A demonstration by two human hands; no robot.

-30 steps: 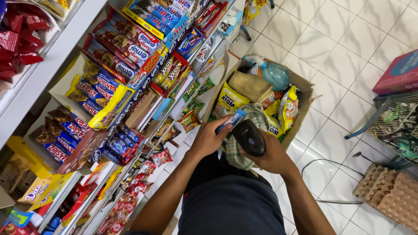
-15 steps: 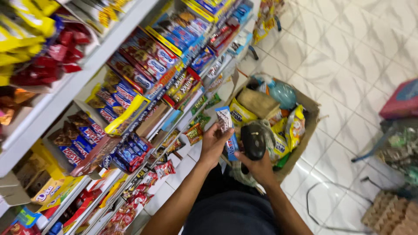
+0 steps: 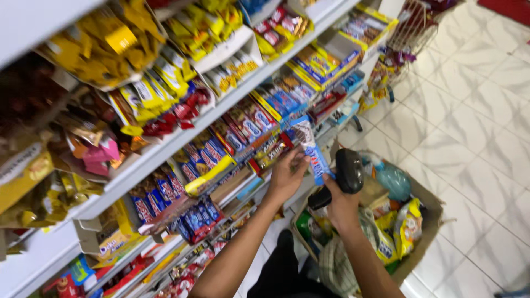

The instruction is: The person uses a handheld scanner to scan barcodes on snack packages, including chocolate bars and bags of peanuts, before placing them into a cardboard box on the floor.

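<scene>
My left hand (image 3: 286, 175) holds a blue and white snack packet (image 3: 310, 147) upright, close to the shelf front. My right hand (image 3: 338, 203) grips a black handheld scanner (image 3: 348, 172), its head right beside the packet's lower end. Both hands are raised in front of the shelves (image 3: 221, 113) packed with rows of red, blue and yellow snack packs. Below my hands an open cardboard box (image 3: 430, 221) stands on the floor, filled with mixed packets.
White tiled floor (image 3: 475, 127) stretches to the right. A wire basket stand (image 3: 411, 25) with hanging packets is at the far end of the shelving. Display cartons stick out from the lower shelves near my legs.
Both hands have risen from over the box up to the middle shelf level, carrying the packet and scanner. My view has tilted up toward the shelves.
</scene>
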